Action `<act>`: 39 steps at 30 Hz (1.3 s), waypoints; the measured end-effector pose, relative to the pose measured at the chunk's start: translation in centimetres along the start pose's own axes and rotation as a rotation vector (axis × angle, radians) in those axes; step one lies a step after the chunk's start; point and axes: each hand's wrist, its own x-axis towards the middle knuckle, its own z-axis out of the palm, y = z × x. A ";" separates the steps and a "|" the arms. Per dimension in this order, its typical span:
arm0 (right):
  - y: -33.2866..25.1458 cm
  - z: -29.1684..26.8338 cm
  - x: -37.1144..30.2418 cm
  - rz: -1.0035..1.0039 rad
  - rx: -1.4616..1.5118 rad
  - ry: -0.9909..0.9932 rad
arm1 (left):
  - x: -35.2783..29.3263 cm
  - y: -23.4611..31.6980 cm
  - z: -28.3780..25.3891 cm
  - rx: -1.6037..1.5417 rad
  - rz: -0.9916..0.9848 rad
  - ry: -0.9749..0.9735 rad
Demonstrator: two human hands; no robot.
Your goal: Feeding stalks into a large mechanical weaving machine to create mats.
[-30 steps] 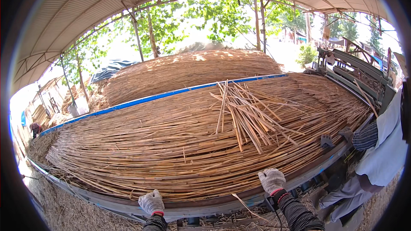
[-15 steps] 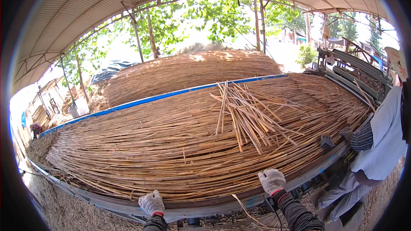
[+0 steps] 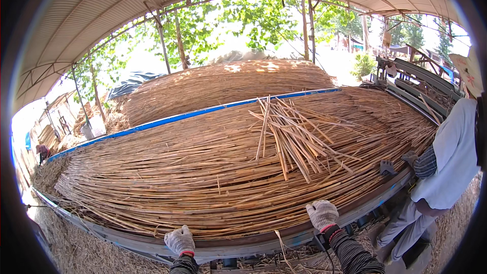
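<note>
Reeds (image 3: 203, 172) lie across the long table (image 3: 243, 246); a loose bundle (image 3: 289, 132) rests on them toward its right end, another stack (image 3: 228, 83) behind the far edge.

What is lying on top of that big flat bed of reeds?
A loose bundle of pale cut sticks lies crosswise on the bed of reeds. Both gloved hands, left hand and right hand, rest at its near edge. What lies beneath the reeds is covered.

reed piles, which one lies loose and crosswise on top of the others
The small bundle of loose reeds, right of centre on the near bed of reeds: its stalks lie crossed and fanned, unlike the aligned layers beneath.
</note>
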 end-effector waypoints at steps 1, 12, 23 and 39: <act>0.0 0.0 0.0 0.000 0.002 -0.002 | 0.0 0.0 0.1 -0.007 0.007 0.007; 0.2 0.3 -0.1 -0.015 0.019 0.038 | -0.1 0.0 0.0 -0.014 0.013 0.003; 0.6 1.1 0.3 -0.030 0.022 0.065 | 0.0 -0.1 0.3 0.004 0.021 0.022; 0.1 0.1 -0.2 0.003 0.006 0.032 | -0.2 0.2 -0.4 -0.003 0.019 0.011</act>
